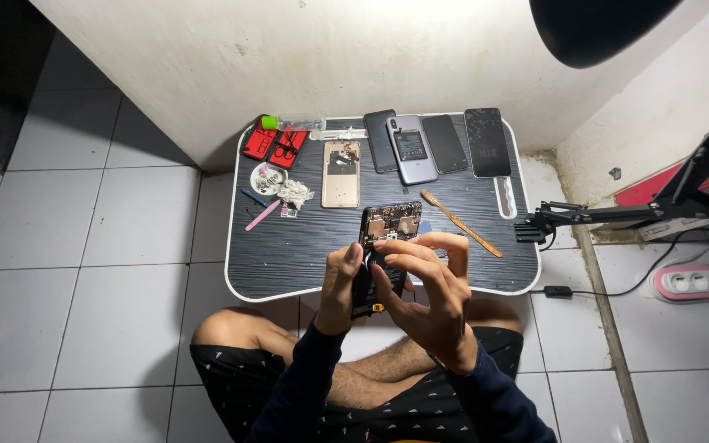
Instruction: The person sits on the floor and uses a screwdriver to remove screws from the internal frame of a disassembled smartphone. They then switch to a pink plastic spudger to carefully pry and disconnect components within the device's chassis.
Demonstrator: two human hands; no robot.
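An opened phone with its back off and circuit board showing is held upright over the near edge of a small black lap table. My left hand grips its left side. On the phone's right side my right hand curls around it, fingers spread across the lower half of the exposed inside.
On the table lie a gold phone back, several phones and screens at the far edge, a wooden pry stick, a red tool case, a small dish, a pink tool. A lamp arm and power strip stand right.
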